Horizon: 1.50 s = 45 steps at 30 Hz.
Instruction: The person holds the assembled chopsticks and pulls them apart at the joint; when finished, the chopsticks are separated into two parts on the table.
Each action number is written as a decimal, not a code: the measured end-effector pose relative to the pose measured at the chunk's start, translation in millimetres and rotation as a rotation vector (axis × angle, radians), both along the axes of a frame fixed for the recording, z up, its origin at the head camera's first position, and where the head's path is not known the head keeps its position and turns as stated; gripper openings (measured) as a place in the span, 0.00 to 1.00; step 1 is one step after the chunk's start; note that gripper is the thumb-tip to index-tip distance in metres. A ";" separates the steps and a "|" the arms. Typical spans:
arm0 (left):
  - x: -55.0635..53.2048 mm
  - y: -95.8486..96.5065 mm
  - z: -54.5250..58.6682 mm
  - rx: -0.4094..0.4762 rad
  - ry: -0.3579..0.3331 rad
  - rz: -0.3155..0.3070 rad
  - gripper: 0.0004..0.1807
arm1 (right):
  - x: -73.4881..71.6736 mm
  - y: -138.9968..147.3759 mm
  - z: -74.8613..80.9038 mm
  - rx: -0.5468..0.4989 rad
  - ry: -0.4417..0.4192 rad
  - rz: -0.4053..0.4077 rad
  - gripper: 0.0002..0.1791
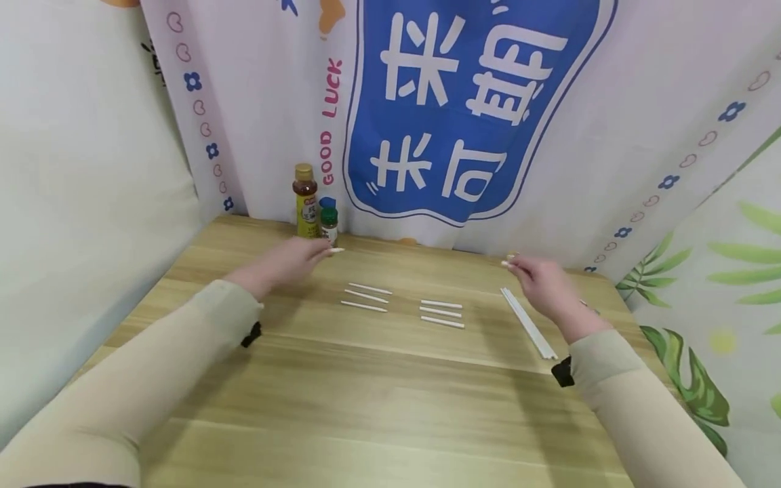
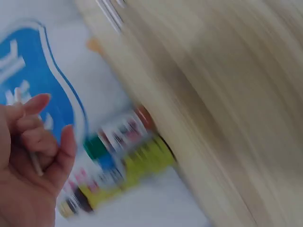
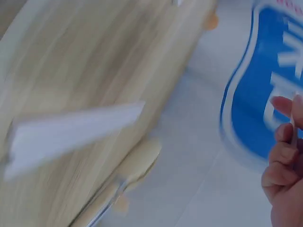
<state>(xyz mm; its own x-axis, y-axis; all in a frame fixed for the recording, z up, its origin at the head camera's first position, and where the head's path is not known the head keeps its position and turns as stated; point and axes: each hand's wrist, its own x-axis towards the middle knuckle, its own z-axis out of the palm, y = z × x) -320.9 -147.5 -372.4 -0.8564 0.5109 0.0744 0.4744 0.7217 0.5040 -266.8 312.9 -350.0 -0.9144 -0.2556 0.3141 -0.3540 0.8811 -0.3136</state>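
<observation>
My left hand (image 1: pixel 293 263) is raised at the far left of the table and grips a short white stick (image 1: pixel 337 250), its tip poking out past the fingers. In the left wrist view, the stick's lower end (image 2: pixel 37 164) shows below the curled fingers. Over the table's right side, my right hand (image 1: pixel 543 288) pinches another small white piece (image 1: pixel 506 263), mostly hidden by fingers. Between the hands lie three thin white sticks with tapered ends (image 1: pixel 366 296) and, to their right, three short white sticks (image 1: pixel 442 312). A bundle of longer white sticks (image 1: pixel 527 324) lies near my right hand.
Behind my left hand stand a yellow-labelled bottle (image 1: pixel 307 207) with a gold cap and a green-lidded jar (image 1: pixel 329 224). A printed cloth (image 1: pixel 256 122) hangs along the wooden table's (image 1: pixel 366 407) back edge. The right wrist view shows a blurred pale, rounded object (image 3: pixel 142 158) with metal beside it.
</observation>
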 end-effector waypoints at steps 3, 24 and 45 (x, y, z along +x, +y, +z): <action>6.8 24.2 -3.6 -0.043 -0.017 -0.122 0.21 | 1.0 -20.9 -9.6 0.029 -0.035 0.089 0.13; 25.3 76.0 -43.3 -0.291 0.110 -0.281 0.05 | 24.5 -102.3 -66.1 0.205 -0.169 0.291 0.08; 23.5 81.5 -49.5 -0.312 0.127 -0.291 0.07 | 10.3 -62.2 -46.5 0.093 -0.237 0.151 0.08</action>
